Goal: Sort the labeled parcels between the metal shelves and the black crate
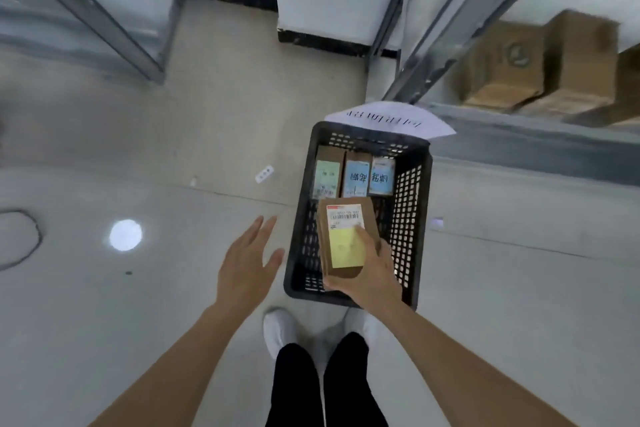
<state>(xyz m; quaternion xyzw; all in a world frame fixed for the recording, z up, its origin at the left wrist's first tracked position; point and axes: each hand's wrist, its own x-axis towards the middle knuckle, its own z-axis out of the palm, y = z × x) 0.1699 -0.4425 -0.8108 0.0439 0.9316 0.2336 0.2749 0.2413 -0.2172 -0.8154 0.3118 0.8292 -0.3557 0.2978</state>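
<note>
A black perforated crate [410, 204] stands on the floor in front of me. Three brown parcels stand at its far end: one with a green label [326, 178] and two with blue labels [356, 179] [382, 177]. My right hand [372, 270] grips a brown parcel with a yellow label and a barcode sticker [346, 236], held over the crate's near half. My left hand [247, 260] hovers with fingers spread, just left of the crate and touching nothing. Metal shelves [519, 121] rise on the right, with brown boxes [540, 66] on one level.
A white sheet with printed characters [391, 120] lies at the crate's far rim. Another metal shelf frame [104, 17] stands at the upper left. A dark cable loop [24, 239] and a small white scrap [264, 173] lie on the grey floor. My white shoes [280, 329] are below.
</note>
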